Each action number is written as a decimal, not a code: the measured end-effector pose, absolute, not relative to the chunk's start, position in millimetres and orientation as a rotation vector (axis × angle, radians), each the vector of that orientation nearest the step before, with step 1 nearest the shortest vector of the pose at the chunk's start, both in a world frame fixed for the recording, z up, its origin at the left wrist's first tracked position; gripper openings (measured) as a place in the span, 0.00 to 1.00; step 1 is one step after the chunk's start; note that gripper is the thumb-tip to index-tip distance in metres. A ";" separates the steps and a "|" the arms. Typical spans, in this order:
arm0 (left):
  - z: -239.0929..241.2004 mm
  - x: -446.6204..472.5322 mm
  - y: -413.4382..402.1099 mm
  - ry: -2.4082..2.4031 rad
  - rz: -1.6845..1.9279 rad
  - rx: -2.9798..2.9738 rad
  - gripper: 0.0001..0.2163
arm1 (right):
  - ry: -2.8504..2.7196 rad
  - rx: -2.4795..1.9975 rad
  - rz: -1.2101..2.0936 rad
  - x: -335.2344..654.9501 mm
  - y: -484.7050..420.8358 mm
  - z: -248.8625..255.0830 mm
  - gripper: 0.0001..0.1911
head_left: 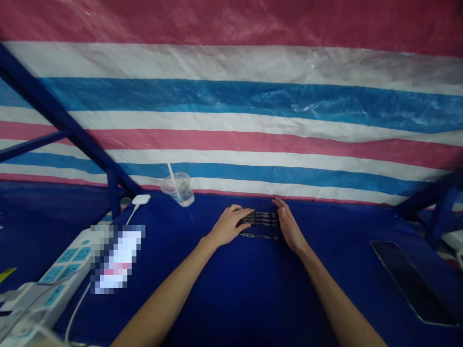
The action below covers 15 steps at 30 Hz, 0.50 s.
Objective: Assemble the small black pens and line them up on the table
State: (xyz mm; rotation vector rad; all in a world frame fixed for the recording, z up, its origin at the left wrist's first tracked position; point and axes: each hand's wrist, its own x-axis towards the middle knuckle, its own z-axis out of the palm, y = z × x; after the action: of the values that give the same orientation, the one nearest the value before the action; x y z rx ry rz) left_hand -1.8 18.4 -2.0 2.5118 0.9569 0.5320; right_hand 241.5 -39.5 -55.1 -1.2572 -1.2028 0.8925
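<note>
Dark-blue table (238, 299) supports a row of slender, dark pen-like pieces (265, 220), apparently bracketed for alignment by the curved left hand (228, 225), grip unclear, and flat, extended right hand (290, 227).

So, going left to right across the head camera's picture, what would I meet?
Power strip, cup, left hand, dark sticks, right hand, dark phone.

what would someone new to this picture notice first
The striped sheet filling the background draws the eye first, its bright bands rising behind the blue table. Next, mid-table, the left hand and right hand flank a few slim dark rods.
</note>
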 end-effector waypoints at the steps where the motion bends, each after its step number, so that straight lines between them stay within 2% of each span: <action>1: -1.6 -1.9 18.0 0.957 0.533 2.516 0.23 | -1.211 -1.267 0.868 240.7 -40.0 -54.4 0.30; 5: -1.3 -1.2 17.4 0.988 0.530 2.516 0.23 | -1.285 -1.335 0.755 233.4 -45.8 -45.5 0.27; 8: -2.0 -0.5 17.6 1.012 0.547 2.503 0.23 | -1.460 -1.356 0.457 227.1 -55.2 -33.0 0.25; 11: -1.9 -0.9 17.7 0.996 0.554 2.495 0.23 | -1.750 -1.331 0.229 222.5 -65.3 -21.0 0.13; 15: 0.0 -2.6 17.6 0.945 0.611 2.461 0.24 | -2.081 -1.321 0.121 217.2 -73.0 -14.2 0.10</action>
State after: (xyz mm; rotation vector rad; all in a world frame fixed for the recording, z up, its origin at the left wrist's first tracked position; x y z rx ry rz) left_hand -2.6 17.6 0.0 2.4614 0.9452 0.6112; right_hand 217.2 -73.0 -14.2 -1.3213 -2.0810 0.1210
